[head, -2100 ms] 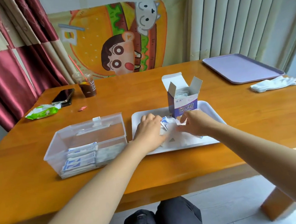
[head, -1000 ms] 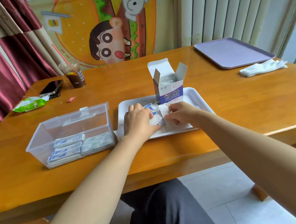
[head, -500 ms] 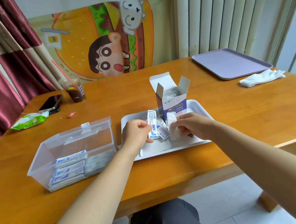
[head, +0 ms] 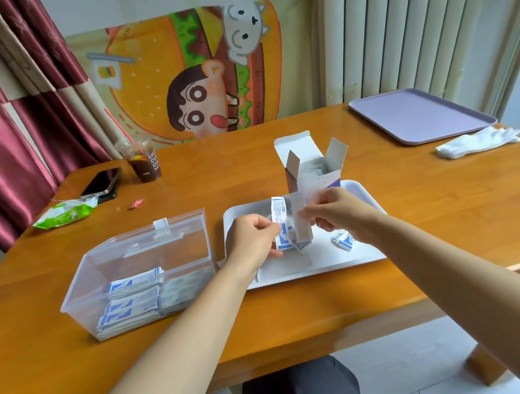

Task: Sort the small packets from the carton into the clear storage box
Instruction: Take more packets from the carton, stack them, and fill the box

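An open purple-and-white carton [head: 313, 168] stands at the back of a white tray [head: 372, 254]. My left hand [head: 251, 240] pinches a blue-and-white packet [head: 280, 220] upright above the tray. My right hand [head: 339, 215] pinches a second packet [head: 301, 221], plain white side toward me, right beside the first. Another packet [head: 343, 241] lies loose on the tray under my right wrist. The clear storage box [head: 144, 244] sits left of the tray, lid up, with stacked packets [head: 132, 298] along its front.
On the wooden table's far left are a phone [head: 102, 182], an iced drink cup [head: 141, 158] and a green wrapper [head: 65, 215]. A lilac tray [head: 418, 114] and white gloves [head: 478, 141] lie at the far right. The table's near edge runs below my forearms.
Both hands went from pressing on packets on the tray to lifting one packet each. The two packets now stand higher, side by side in front of the carton.
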Motion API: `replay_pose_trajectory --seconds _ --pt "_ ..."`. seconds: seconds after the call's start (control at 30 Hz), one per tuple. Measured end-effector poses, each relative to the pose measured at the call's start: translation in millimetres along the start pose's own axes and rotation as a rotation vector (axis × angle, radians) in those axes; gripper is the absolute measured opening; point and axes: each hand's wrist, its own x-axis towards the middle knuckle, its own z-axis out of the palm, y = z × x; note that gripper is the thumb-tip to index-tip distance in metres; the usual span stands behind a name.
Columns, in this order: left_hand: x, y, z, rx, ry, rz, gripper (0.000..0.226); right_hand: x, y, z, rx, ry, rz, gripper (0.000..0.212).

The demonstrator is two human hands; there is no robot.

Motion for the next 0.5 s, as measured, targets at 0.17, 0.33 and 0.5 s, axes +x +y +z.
replay_pose_trajectory --seconds 0.17,0.33,0.5 --pt "-5 9 23 -0.106 -0.067 0.049 0.008 -7 -5 9 -0.054 0.027 -0.048 0.022" --pt "-12 22 31 -0.260 -0.164 0.047 0.008 -17 -4 -5 0.130 -0.069 -0.051 0.017" --pt "-14 29 37 -0.251 -0.276 0.059 0.002 -18 2 -27 0.127 -0.066 0.029 0.013"
